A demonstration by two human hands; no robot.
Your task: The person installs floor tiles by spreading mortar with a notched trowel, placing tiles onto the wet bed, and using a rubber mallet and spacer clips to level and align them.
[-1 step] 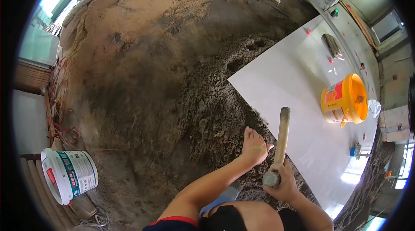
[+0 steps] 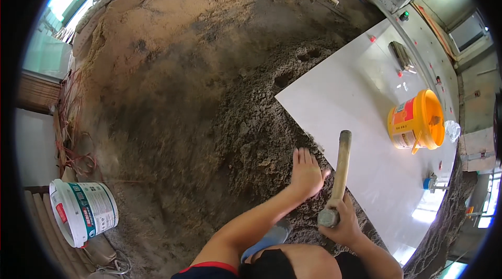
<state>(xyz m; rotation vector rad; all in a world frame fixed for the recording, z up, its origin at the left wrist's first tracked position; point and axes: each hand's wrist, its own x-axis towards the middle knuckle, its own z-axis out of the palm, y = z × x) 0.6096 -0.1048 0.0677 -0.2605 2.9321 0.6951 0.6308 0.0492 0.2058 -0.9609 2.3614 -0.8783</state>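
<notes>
My left hand (image 2: 307, 175) lies palm down on the dark, crumbly mortar bed (image 2: 256, 135), with its fingers stretched out. Its thumb points toward the edge of a large glossy white tile (image 2: 334, 104); whether it touches the edge I cannot tell. Close by on the right, my right hand (image 2: 342, 225) is wrapped round a mallet (image 2: 341, 169) near its grey head. The pale handle sticks out away from me, over the tile's edge. Part of the mallet's head is hidden by my fingers.
A yellow bucket (image 2: 430, 117) stands on the tiles at right, near a blue-ended tool (image 2: 430, 182) and a stack of thin strips (image 2: 401, 55). Red levelling pieces (image 2: 373, 38) dot the joints. A white bucket (image 2: 86, 211) tilts at left. Sand (image 2: 172, 7) spreads at the back.
My left hand has turned flatter and its fingers now reach straight ahead, where before they were more bunched. My right hand and the mallet have hardly moved.
</notes>
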